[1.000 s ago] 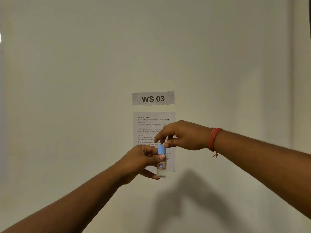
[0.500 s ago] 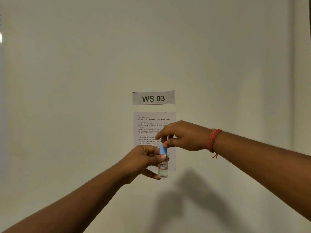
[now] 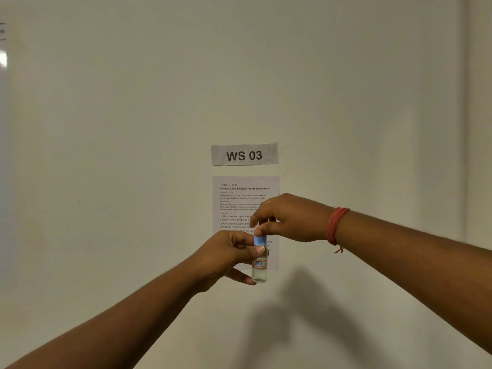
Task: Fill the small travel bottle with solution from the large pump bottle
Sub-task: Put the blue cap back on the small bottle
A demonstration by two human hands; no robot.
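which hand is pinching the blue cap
The right hand, the one with the red thread at its wrist; the left hand grips the small bottle below.

A numbered workstation in some test or training room: a plain pale wall (image 3: 133,155) carries a "WS 03" sign (image 3: 244,154) above a taped task sheet (image 3: 239,198)

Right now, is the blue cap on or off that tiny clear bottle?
On. The blue cap sits atop the small clear bottle; the right hand pinches it, the left hand grips the bottle.
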